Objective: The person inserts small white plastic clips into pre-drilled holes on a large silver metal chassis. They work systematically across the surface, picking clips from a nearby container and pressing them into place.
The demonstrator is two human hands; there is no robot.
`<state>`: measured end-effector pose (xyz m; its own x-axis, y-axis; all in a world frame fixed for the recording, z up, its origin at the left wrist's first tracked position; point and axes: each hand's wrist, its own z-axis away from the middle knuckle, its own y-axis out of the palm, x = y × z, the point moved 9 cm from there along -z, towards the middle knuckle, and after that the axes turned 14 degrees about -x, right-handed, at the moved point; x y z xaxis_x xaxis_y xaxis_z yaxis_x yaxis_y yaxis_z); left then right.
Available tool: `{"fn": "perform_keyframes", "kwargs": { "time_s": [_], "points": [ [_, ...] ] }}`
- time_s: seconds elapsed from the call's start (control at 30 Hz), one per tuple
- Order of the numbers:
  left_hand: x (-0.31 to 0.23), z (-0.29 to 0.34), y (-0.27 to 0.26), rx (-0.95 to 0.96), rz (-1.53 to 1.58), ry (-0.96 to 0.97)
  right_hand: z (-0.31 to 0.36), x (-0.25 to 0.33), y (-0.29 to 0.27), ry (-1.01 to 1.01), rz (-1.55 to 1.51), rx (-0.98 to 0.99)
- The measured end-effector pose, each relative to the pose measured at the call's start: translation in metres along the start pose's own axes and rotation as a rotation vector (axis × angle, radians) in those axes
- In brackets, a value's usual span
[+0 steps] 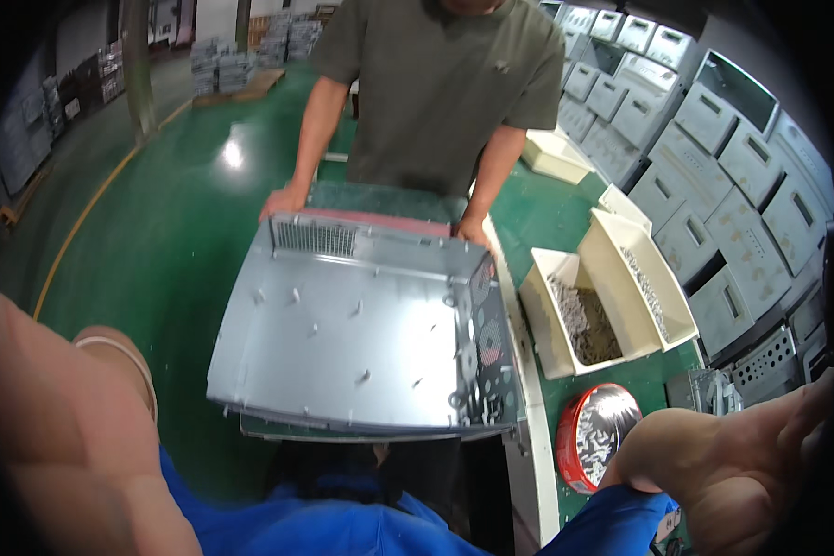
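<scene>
My left hand [74, 445] is raised very close at the left rim, blurred, with its fingers cut off from view. At the lower right my right hand [741, 473] is also lifted, palm partly showing, its fingers running into the dark rim. Neither hand touches the casing. In front of me lies a shallow grey sheet-metal casing [343, 343], open side up, with several small pegs on its floor and perforated side walls. Across from me a person rests both hands at its far edge. A red round tin [579, 445] of small pale pieces stands nearest my right hand.
Cream bins [551, 347] holding small parts stand on the green bench right of the casing; another cream bin [556, 157] is farther back. Grey metal cases [704, 204] are stacked along the right. At the far left, loaded pallets [241, 88] stand by a pillar [137, 74].
</scene>
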<state>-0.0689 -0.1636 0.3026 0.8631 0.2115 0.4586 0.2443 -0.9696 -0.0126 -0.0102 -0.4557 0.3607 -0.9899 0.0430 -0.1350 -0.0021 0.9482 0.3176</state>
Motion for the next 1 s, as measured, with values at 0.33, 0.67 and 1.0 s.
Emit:
{"fn": "perform_keyframes", "kwargs": {
  "time_s": [0.33, 0.67, 1.0],
  "points": [
    [-0.001, -0.001, 0.035, 0.212, -0.070, 0.069, 0.036, 0.007, -0.036, 0.020, 0.093, -0.103],
    [0.037, 0.035, 0.025, 0.142, -0.057, -0.067, 0.055, -0.016, -0.015, 0.062, 0.152, 0.010],
    [0.047, 0.124, -0.035, -0.203, -0.179, -1.003, 0.145, -0.085, 0.046, 0.404, 0.150, 0.361]
  ]
}}
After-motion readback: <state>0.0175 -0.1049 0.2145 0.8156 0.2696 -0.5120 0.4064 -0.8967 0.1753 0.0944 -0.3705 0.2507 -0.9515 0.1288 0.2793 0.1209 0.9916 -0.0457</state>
